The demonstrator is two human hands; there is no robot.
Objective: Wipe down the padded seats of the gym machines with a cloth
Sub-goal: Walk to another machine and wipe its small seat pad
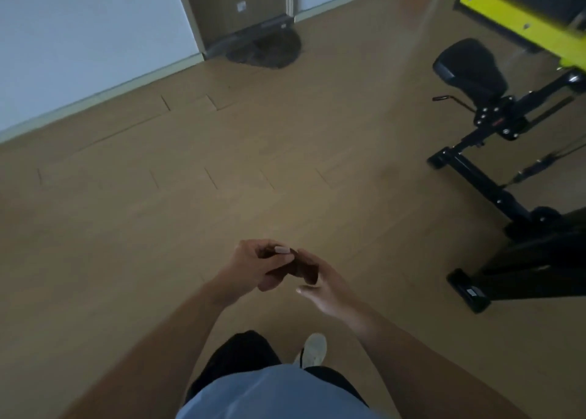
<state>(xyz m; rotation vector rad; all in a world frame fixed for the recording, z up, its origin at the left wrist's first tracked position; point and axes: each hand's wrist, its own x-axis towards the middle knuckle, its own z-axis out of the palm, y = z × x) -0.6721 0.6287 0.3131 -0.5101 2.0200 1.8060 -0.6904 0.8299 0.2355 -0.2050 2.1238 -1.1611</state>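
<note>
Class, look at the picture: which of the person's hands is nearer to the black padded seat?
Right. The right hand lies on the side of the padded seat, though well short of it; the left hand touches the right from the far side.

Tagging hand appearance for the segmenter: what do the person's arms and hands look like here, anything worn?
Both forearms are bare, no sleeves reaching them. No gloves, watch or rings visible on the left hand or right hand. The left hand shows a long, pale pink squared fingernail. The picture is slightly blurred.

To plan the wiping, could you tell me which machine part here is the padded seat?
The rounded black pad at upper right, atop the black frame; the yellow part behind it looks hard and flat.
</note>
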